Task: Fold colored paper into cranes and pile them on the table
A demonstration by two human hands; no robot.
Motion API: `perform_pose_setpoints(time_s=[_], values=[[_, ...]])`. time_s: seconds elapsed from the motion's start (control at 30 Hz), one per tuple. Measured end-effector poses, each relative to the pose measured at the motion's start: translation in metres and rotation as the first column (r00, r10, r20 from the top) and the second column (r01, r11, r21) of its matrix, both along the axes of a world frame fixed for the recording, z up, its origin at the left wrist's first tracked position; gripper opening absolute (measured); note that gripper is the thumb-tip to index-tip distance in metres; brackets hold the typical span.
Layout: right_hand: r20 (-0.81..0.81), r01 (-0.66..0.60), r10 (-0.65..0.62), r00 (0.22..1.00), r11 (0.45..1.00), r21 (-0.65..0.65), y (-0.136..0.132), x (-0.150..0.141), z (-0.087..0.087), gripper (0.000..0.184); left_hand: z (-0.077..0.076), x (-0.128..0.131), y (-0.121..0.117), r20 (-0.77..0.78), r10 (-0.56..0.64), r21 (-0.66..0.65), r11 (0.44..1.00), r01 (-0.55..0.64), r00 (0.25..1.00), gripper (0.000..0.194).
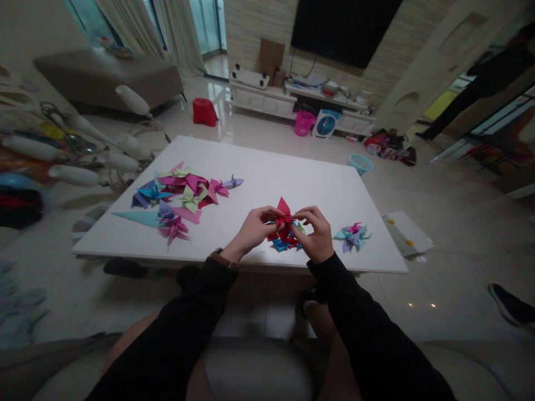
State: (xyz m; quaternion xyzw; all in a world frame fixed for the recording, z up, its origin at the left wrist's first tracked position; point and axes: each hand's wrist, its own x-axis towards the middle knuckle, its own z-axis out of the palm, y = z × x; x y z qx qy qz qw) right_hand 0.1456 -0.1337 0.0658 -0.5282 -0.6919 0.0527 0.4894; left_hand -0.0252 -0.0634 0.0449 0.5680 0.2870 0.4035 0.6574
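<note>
The fingers of the left hand (253, 231) and the right hand (318, 234) are closed on a red folded-paper piece (283, 214), one pinching it from each side. It is held up between the fingertips, with one pointed red flap rising above them. Just below the fingers, partly hidden by them, lies a small cluster of blue, red and green folded paper (281, 245). A brown-strapped watch (223, 260) sits on the wrist behind the left fingers.

To the right of the fingers, a little apart, is a smaller group of pale teal, lavender and pink folded paper (353, 239). Well to their left spreads a larger heap of pink, green, blue and red folded pieces (188, 184), with a lavender one (233, 181) at its edge nearest the fingers and a long teal point (136, 218) jutting out on the far side. All these lie on the white desk (309, 175), which extends ahead of the fingers. Beyond it, on the floor, stand a red stool (204, 112), a pink bin (304, 123) and, farther right, a teal basket (360, 163).
</note>
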Motion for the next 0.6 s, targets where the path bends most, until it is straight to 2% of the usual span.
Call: perform_pose_setpoints(time_s=[0.6], values=[[0.029,-0.04,0.041,0.999,0.998,-0.04,0.0003,0.0,-0.0033,0.016,-0.0004,-0.0008,-0.0005,-0.004,-0.002,0.016,1.0,0.002,1.0,0.024]])
